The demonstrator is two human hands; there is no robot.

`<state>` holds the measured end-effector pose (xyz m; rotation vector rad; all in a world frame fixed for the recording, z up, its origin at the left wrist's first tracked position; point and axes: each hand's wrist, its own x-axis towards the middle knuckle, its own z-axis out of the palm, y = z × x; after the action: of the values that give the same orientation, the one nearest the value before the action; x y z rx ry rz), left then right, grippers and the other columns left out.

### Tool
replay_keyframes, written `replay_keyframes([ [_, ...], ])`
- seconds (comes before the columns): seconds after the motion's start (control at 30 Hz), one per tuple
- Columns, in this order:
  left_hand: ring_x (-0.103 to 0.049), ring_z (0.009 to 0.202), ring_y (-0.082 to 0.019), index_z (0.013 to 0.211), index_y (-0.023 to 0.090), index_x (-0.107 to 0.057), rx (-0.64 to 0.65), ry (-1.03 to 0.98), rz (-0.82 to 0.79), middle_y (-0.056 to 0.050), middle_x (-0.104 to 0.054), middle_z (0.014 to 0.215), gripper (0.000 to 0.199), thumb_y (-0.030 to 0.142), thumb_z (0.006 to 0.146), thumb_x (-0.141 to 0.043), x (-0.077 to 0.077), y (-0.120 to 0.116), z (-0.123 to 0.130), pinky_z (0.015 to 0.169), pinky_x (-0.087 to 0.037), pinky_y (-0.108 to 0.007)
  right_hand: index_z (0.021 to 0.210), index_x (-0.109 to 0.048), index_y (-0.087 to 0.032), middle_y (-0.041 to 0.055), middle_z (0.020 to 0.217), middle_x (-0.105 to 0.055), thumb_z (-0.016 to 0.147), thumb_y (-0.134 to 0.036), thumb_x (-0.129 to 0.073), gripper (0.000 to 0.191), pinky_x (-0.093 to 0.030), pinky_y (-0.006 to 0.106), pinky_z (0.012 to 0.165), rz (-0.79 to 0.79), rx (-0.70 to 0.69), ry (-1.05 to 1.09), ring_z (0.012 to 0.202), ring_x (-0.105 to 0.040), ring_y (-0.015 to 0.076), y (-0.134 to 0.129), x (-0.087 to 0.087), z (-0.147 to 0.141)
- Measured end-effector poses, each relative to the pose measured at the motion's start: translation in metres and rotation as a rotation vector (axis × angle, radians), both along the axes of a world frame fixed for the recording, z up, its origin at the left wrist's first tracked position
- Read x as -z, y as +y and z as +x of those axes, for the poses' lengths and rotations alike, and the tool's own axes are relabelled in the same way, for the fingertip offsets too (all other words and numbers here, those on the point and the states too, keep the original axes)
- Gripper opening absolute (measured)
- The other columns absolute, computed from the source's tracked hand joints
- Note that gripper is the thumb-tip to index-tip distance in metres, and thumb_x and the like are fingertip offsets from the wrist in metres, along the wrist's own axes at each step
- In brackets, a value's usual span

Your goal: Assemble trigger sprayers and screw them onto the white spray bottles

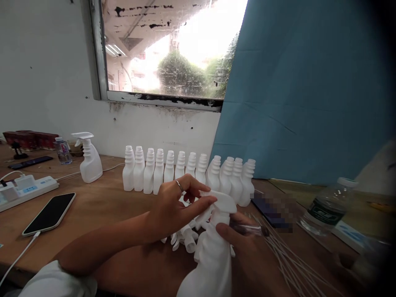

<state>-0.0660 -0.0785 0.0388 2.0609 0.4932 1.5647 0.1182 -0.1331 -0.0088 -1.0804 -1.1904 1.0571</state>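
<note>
Tabletop point(102, 206): spray bottle point(210, 264) between both hands.

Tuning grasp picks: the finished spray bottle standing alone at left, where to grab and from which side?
Grip the spray bottle at its ribbed neck, just under the trigger head, coming from the right. It stands upright, nozzle pointing left, and the water bottle crowds its left side.

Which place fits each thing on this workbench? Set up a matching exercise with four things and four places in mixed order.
Things:
1. phone
2. finished spray bottle
3. row of capless bottles
4. spray head

Places:
A. under the left hand fingers
B. below the window
C. far left, near the power strip
D. front left, cable plugged in

Pairs: 1-D, 2-C, 3-B, 4-A
</note>
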Motion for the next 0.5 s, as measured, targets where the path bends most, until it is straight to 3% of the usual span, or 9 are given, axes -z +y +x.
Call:
replay_keyframes([
  [0.13, -0.053, 0.065, -0.011, 0.104, 0.022, -0.051, 0.186, 0.106, -0.239, 0.002, -0.059, 0.076, 0.036, 0.037, 0.081, -0.074, 0.000, 0.002, 0.003, 0.064, -0.047, -0.024, 0.098, -0.074, -0.020, 0.0096, 0.089, -0.076, 0.066, -0.044, -0.083, 0.041, -0.056, 0.034, 0.067, 0.019, 0.053, 0.067, 0.081, -0.071, 0.0283, 0.008, 0.001, 0.009],
  [0.27, -0.053, 0.068, -0.013, 0.090, 0.018, -0.052, 0.432, 0.349, -0.505, -0.002, -0.059, 0.077, 0.037, 0.053, 0.087, -0.062, -0.003, 0.006, 0.004, 0.062, -0.043, -0.024, 0.080, -0.071, -0.021, 0.0050, 0.074, -0.073, 0.061, -0.047, -0.084, 0.034, -0.054, 0.030, 0.059, 0.052, 0.201, 0.176, 0.067, -0.067, 0.0224, 0.013, -0.002, 0.019],
  [0.4, -0.059, 0.090, -0.020, 0.103, 0.018, -0.060, 0.541, 0.627, -0.527, -0.006, -0.062, 0.099, 0.037, 0.050, 0.084, -0.068, -0.001, 0.006, 0.006, 0.073, -0.046, -0.028, 0.081, -0.073, -0.022, 0.0052, 0.072, -0.071, 0.061, -0.056, -0.080, 0.040, -0.051, 0.029, 0.053, 0.115, 0.203, 0.199, 0.063, -0.063, 0.0210, 0.012, -0.011, 0.023],
  [0.5, -0.060, 0.097, -0.022, 0.106, 0.021, -0.060, 0.689, 0.645, -0.608, -0.004, -0.063, 0.102, 0.033, 0.045, 0.084, -0.067, 0.003, 0.003, 0.009, 0.078, -0.047, -0.029, 0.088, -0.075, -0.022, 0.0060, 0.070, -0.069, 0.064, -0.059, -0.077, 0.045, -0.051, 0.032, 0.055, 0.103, 0.148, 0.206, 0.064, -0.063, 0.0222, 0.010, -0.017, 0.022],
])
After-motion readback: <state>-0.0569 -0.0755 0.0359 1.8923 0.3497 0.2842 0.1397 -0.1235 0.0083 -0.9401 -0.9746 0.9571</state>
